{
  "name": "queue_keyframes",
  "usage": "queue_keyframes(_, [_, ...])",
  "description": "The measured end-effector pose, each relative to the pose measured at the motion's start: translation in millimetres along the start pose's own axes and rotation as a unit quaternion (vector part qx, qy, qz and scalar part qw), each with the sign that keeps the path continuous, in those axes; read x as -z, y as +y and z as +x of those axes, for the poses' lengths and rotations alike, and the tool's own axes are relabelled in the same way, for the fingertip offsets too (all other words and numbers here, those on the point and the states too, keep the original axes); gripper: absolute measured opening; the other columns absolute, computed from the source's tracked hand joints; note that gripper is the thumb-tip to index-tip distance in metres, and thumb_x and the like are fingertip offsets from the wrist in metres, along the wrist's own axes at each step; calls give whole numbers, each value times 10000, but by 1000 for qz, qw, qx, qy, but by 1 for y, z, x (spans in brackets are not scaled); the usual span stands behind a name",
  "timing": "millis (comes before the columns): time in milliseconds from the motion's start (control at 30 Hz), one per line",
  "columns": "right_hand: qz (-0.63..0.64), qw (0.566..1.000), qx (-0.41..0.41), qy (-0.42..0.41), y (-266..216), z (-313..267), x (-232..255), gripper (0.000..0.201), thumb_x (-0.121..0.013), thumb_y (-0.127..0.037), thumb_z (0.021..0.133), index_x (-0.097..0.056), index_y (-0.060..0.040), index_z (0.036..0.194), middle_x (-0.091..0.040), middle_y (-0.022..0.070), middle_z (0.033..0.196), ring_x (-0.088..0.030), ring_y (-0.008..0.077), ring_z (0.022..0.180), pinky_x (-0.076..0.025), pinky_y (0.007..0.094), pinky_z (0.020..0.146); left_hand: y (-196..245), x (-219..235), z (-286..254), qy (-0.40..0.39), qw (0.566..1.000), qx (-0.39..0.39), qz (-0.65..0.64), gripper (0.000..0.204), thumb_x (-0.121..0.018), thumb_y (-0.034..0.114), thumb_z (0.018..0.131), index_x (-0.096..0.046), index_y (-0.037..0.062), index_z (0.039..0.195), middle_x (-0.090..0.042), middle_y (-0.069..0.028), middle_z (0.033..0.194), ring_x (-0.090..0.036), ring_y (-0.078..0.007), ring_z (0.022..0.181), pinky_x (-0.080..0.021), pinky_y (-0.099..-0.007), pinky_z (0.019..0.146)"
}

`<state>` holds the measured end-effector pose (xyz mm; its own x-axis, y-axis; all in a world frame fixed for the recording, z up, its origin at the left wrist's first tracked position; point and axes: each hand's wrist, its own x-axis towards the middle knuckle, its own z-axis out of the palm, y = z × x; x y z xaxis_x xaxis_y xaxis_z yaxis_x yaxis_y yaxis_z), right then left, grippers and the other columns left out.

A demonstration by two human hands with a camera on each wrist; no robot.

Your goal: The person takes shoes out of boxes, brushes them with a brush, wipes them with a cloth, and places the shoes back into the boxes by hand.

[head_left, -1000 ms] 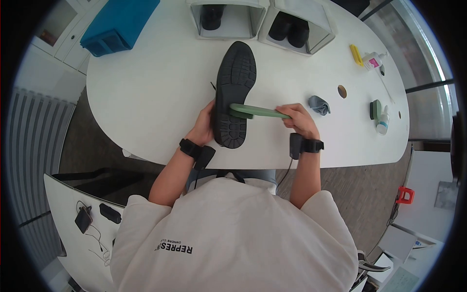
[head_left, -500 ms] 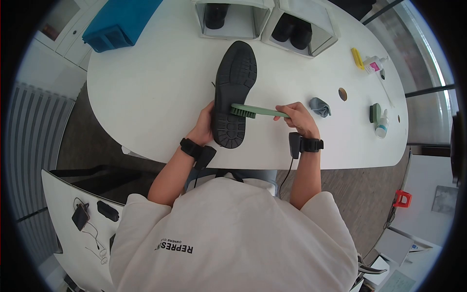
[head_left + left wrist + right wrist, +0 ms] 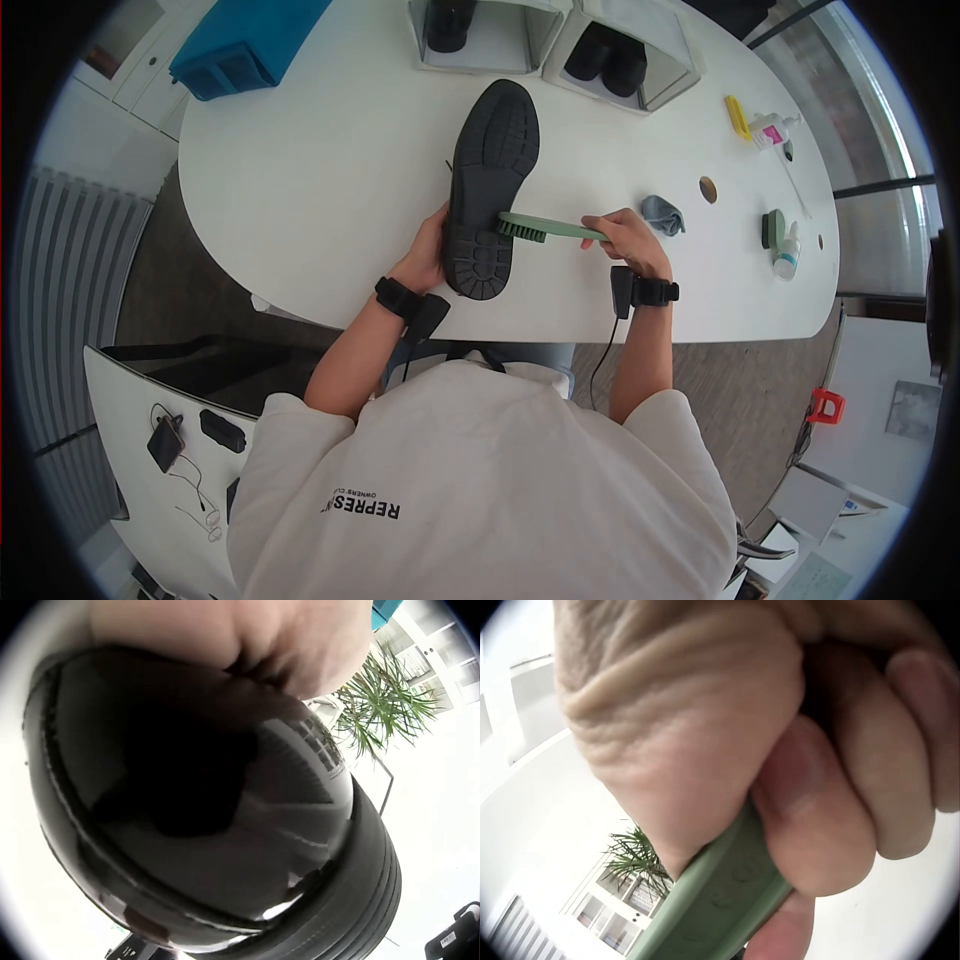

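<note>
A black shoe (image 3: 490,185) is held sole up over the white table, its toe pointing away from the person. My left hand (image 3: 428,250) grips it from the left side near the heel; most of those fingers are hidden behind the shoe. In the left wrist view the glossy black heel (image 3: 195,787) fills the middle. My right hand (image 3: 630,243) grips the handle of a green brush (image 3: 550,228), with fingers curled round it in the right wrist view. The brush's dark green bristles (image 3: 522,233) overlap the sole's right edge, just ahead of the heel.
Two white boxes (image 3: 625,95) with black shoes inside stand at the back. A grey cloth (image 3: 663,215) lies right of the right hand. Farther right are a second brush (image 3: 773,230), bottles (image 3: 787,252) and a yellow item (image 3: 737,117). A blue bag (image 3: 250,50) sits back left.
The brush has rolled from bristles mostly hidden to bristles showing toward the person. Both hands, the shoe and the brush have shifted slightly right.
</note>
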<state>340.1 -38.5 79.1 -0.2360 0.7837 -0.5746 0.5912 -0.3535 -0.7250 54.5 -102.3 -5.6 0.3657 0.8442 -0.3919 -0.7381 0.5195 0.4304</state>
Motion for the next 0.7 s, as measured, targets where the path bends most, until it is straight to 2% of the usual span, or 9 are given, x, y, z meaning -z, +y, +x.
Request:
queue_keyframes(100, [42, 998, 7, 35, 12, -19, -4, 371, -612, -310, 886, -687, -10, 681, -306, -73, 456, -220, 43, 426, -166, 244, 434, 1, 1, 4, -32, 999, 12, 4, 452, -296, 332, 1021, -489, 4, 1265, -615, -116, 1146, -628, -192, 984, -525, -343, 889])
queue_keyframes(167, [72, 990, 85, 88, 16, -27, -12, 390, -607, -318, 904, -680, -11, 675, -350, -75, 483, -250, 37, 458, -180, 239, 448, 1, -1, 3, -20, 1000, 10, -11, 446, -302, 331, 1020, -487, 13, 1271, -610, -109, 1153, -624, -190, 994, -524, -343, 893])
queue_keyframes(233, [50, 989, 109, 87, 11, -33, -21, 395, -607, -333, 913, -677, -17, 688, -389, -76, 521, -284, 27, 497, -205, 231, 461, 0, -1, 3, -11, 1000, 2, -6, 442, -307, 330, 1018, -488, 17, 1272, -607, -106, 1155, -621, -192, 999, -523, -342, 892])
queue_keyframes(300, [65, 979, 183, 68, -1, -36, -42, 386, -604, -335, 918, -672, -18, 709, -399, -75, 541, -305, 21, 519, -223, 226, 470, 1, -2, 3, -2, 1000, -11, -4, 437, -311, 329, 1017, -488, 21, 1272, -604, -103, 1157, -618, -193, 1005, -522, -342, 891])
queue_keyframes(367, [63, 978, 191, 47, -9, -35, -53, 350, -623, -301, 913, -663, -7, 725, -446, -70, 569, -339, 20, 552, -245, 228, 491, 0, -3, -1, -7, 1000, -28, 2, 427, -323, 324, 1015, -490, 27, 1273, -601, -98, 1158, -613, -197, 1012, -520, -340, 887])
queue_keyframes(500, [83, 964, 239, 83, -11, -28, -59, 317, -675, -277, 875, -677, 9, 739, -548, -30, 595, -420, 41, 585, -316, 222, 538, 0, -4, -2, 2, 998, -52, 34, 422, -333, 318, 1013, -488, 23, 1274, -602, -99, 1158, -615, -200, 1007, -517, -342, 888])
queue_keyframes(567, [95, 958, 247, 110, -5, -26, -57, 305, -683, -271, 869, -680, 10, 749, -571, -19, 603, -435, 43, 588, -326, 219, 544, 1, -2, 1, -4, 1000, -1, -14, 418, -342, 312, 1012, -489, 18, 1271, -607, -98, 1149, -616, -195, 1005, -514, -345, 893])
queue_keyframes(633, [91, 963, 246, 61, 1, -29, -53, 298, -696, -272, 860, -679, 2, 746, -567, -21, 600, -440, 42, 582, -339, 218, 548, 2, 0, 1, -12, 1000, 7, -27, 419, -343, 311, 1012, -489, 16, 1271, -608, -98, 1150, -616, -193, 1008, -513, -345, 896])
queue_keyframes(700, [97, 964, 241, 54, 7, -35, -56, 296, -699, -270, 858, -680, 2, 743, -569, -21, 603, -443, 41, 585, -342, 218, 550, 2, -1, 2, -21, 999, 18, -41, 419, -344, 311, 1012, -489, 15, 1270, -609, -99, 1152, -615, -191, 1010, -511, -344, 899])
